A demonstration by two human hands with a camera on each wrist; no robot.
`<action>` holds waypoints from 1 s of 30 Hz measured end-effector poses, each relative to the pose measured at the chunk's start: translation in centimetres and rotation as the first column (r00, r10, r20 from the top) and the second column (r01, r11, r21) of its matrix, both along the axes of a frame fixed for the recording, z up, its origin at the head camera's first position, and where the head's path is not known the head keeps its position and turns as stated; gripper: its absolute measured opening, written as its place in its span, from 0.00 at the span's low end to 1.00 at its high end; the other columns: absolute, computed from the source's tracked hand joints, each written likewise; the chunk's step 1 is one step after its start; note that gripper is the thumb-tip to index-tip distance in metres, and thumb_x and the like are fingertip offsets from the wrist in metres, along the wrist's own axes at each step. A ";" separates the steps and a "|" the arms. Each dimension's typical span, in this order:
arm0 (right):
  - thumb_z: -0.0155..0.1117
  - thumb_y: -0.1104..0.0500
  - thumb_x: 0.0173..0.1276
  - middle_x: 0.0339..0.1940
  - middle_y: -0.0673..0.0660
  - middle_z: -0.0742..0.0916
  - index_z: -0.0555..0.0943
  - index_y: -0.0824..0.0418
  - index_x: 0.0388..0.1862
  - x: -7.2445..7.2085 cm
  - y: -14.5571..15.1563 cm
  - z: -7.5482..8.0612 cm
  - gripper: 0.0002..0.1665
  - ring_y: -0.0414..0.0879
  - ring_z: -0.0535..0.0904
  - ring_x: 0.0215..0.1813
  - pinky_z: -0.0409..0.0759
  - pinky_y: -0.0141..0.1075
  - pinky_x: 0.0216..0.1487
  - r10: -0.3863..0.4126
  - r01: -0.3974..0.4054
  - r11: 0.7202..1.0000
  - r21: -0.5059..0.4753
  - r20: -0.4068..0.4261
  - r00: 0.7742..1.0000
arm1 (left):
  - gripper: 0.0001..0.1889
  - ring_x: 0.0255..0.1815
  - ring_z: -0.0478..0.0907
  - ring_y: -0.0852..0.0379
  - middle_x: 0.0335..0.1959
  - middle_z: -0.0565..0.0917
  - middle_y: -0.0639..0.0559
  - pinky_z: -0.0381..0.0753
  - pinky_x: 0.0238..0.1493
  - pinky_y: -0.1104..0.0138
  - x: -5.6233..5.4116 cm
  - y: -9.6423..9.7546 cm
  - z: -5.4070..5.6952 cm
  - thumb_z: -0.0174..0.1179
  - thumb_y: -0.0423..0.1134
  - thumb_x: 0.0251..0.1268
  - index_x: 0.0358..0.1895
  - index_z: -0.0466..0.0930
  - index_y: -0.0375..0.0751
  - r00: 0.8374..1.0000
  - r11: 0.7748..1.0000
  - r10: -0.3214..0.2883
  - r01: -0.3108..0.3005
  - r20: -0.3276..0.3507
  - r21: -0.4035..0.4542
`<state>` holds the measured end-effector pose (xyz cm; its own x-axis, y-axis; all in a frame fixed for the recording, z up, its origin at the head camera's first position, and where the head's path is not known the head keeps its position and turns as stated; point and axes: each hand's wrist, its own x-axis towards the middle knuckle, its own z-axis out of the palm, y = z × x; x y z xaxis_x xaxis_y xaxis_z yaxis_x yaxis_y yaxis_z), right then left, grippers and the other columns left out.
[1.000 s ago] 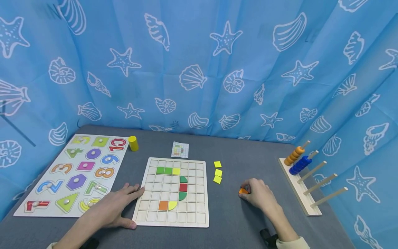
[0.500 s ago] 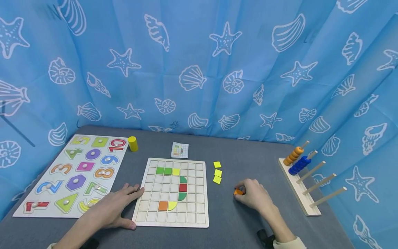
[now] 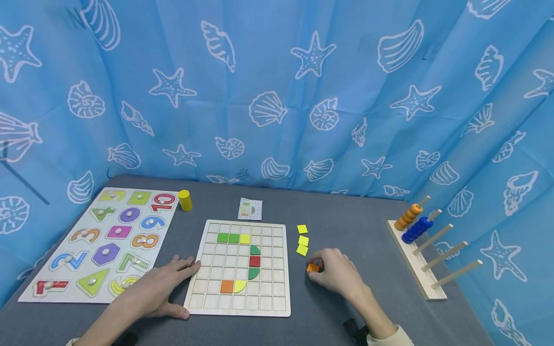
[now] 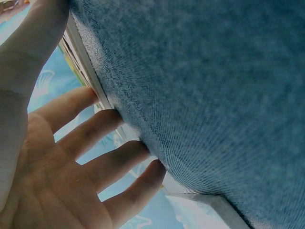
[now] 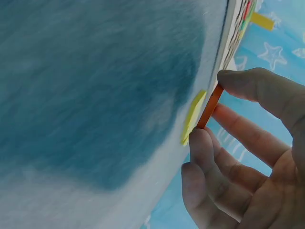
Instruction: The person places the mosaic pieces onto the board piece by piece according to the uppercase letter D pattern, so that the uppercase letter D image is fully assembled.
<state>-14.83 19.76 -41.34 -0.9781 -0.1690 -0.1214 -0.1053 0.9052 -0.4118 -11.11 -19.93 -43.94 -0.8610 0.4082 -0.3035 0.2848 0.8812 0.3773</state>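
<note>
My right hand pinches an orange square tile between thumb and fingers, a little right of the wooden grid board. In the right wrist view the tile shows edge-on between the fingertips. My left hand rests at the board's left edge, fingers spread, thumb by its lower left corner. In the left wrist view the left hand has its fingers extended. On the board lie green and yellow squares, a red square, an orange square, green quarter-rounds and a yellow quarter-round.
Three yellow tiles lie right of the board. Behind it is a small pattern card. A number puzzle and a yellow cylinder stand left. A peg rack with beads stands right. A blue curtain surrounds the table.
My right hand has slid left with the orange tile, toward the board and the yellow tiles. The left hand stays at the board's edge.
</note>
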 end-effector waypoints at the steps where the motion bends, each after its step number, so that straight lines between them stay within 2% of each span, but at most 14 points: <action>1: 0.79 0.62 0.55 0.25 0.50 0.83 0.91 0.59 0.39 0.0 -0.3 0.1 0.11 0.42 0.71 0.24 0.68 0.34 0.25 0.010 -0.010 1.000 -0.003 -0.006 1.000 | 0.60 0.77 0.61 0.23 0.77 0.68 0.36 0.66 0.65 0.27 0.0 0.0 0.0 0.77 0.69 0.38 0.77 0.66 0.45 1.000 1.000 -0.002 0.002 -0.004 0.002; 8: 0.79 0.61 0.56 0.32 0.52 0.88 0.91 0.60 0.39 0.1 -2.3 0.7 0.11 0.40 0.75 0.27 0.75 0.35 0.27 0.096 -0.097 0.995 -0.027 -0.048 0.994 | 0.59 0.77 0.61 0.22 0.77 0.68 0.36 0.67 0.64 0.27 0.0 -0.1 0.0 0.77 0.69 0.39 0.77 0.66 0.45 1.000 1.000 -0.007 0.007 -0.006 0.002; 17: 0.77 0.61 0.56 0.31 0.53 0.87 0.90 0.63 0.41 0.1 -5.5 1.3 0.13 0.40 0.73 0.24 0.69 0.30 0.22 0.198 -0.202 0.977 -0.068 -0.066 0.978 | 0.59 0.76 0.61 0.22 0.77 0.68 0.37 0.67 0.64 0.27 0.0 -0.1 0.0 0.76 0.69 0.39 0.77 0.66 0.45 1.000 1.000 -0.009 0.009 -0.009 -0.001; 24: 0.76 0.60 0.58 0.32 0.53 0.87 0.91 0.60 0.40 0.0 -8.3 1.3 0.11 0.38 0.69 0.25 0.62 0.27 0.20 0.287 -0.294 0.954 -0.054 -0.110 0.952 | 0.59 0.76 0.62 0.22 0.77 0.68 0.36 0.67 0.65 0.27 0.0 0.0 0.0 0.76 0.69 0.40 0.77 0.66 0.44 1.000 1.000 -0.018 0.018 -0.016 0.005; 30: 0.76 0.58 0.58 0.33 0.51 0.88 0.91 0.59 0.41 0.2 -11.0 1.3 0.11 0.35 0.71 0.29 0.67 0.25 0.23 0.361 -0.367 0.930 -0.021 -0.134 0.923 | 0.59 0.76 0.62 0.22 0.77 0.68 0.37 0.67 0.65 0.27 0.0 0.0 0.0 0.76 0.69 0.39 0.77 0.66 0.44 1.000 1.000 -0.019 0.019 -0.022 -0.001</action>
<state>-14.64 8.78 -40.09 -0.8547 -0.5190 0.0143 -0.4778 0.7754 -0.4128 -11.11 -19.95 -43.93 -0.8598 0.4241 -0.2843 0.3095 0.8758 0.3703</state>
